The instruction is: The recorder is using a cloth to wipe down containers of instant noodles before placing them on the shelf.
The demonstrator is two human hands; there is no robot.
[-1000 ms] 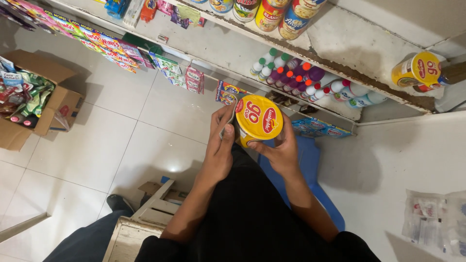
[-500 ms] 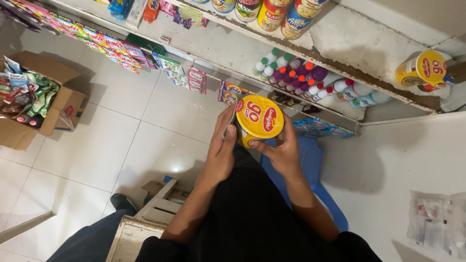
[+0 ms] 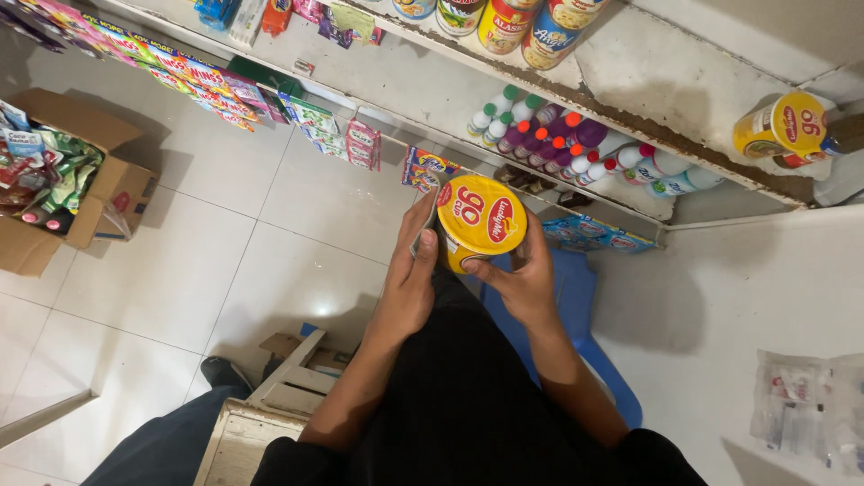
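Left hand (image 3: 414, 270): wrapped round the left side of the yellow cup (image 3: 480, 220), thumb up against the rim, fingers behind the wall; grasping.
Right hand (image 3: 522, 274): closed on the cup's lower right side, thumb across the front wall; grasping.
Cup position: held in both hands at chest height, in front of the black shirt (image 3: 468, 405), clear of the shelves, lid tilted toward the camera.
Handling advice: in my judgement the grip is best kept on the side wall, not the lid; a sealed foil top of this kind would dent or peel under thumb pressure. Keeping both hands on looks sound while the cup is turned.
Cup appearance: round, yellow, flat lid with red markings and a red oval; lid looks sealed and unwrinkled. Lower wall hidden by the fingers.
Nearby: blue plastic stool (image 3: 562, 297) below the hands; wooden crate (image 3: 270, 405) at the left knee.
Shelving: matching cup (image 3: 781, 130) on the right shelf; row of small capped bottles (image 3: 576, 148); tins (image 3: 504, 22) above.
Floor: open cardboard box (image 3: 67, 198) of packets on white tiles.
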